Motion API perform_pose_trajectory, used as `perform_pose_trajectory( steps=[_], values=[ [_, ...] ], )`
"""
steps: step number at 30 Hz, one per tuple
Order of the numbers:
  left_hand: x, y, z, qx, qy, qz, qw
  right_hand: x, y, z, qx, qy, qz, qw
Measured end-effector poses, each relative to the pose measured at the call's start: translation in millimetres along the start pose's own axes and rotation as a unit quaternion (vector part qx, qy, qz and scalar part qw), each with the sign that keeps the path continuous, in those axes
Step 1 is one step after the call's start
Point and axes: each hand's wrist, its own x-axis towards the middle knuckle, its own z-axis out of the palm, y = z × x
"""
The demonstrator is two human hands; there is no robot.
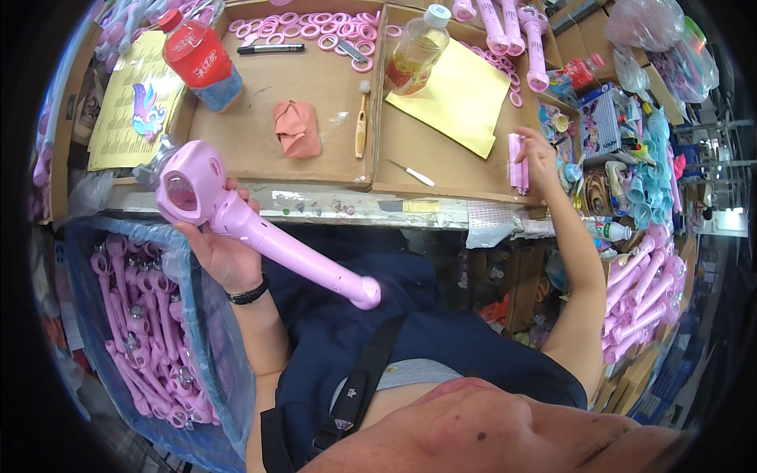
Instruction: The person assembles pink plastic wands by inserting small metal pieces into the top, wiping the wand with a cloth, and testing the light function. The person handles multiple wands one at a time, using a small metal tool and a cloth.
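1. Over the near left edge of the worktop (347,206), my left hand (229,260) is holding a pink wand (292,256), its fingers curling around the neck just below the broad head.
2. The wand is slanting across my front, its head pointing up and left, its narrow end hanging over my lap.
3. At the right, my right hand (541,162) is reaching into a cardboard tray (465,183), its fingers bending beside a pale pink piece (517,164); I cannot tell whether they are gripping it.
4. Below my left hand, a blue-lined bin (211,331) is holding many similar wands.
5. In the left-hand tray (335,162), an orange-pink bundle (296,130) is lying between a red-capped bottle (197,59) and a wooden-handled brush (361,130); pink rings (315,30) are heaping beyond, near a black marker (270,49).
6. Nearer my right hand, a yellow sheet (465,91) is lying beyond a white-handled tool (415,173).
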Motion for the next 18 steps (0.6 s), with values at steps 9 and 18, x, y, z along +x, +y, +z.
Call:
perform_pose_trajectory(
  steps=[9,18],
  values=[
    [-13.2,14.2,4.2,-0.245,-0.038,0.023,0.968,-15.8,-131.0,-12.2,-0.357,0.225,-0.507,0.752],
    [-33.9,9.1,-0.1,-0.293,-0.116,0.003,0.949,-53.5,-237.2,126.2,0.527,-0.057,-0.045,0.847]
  ],
)
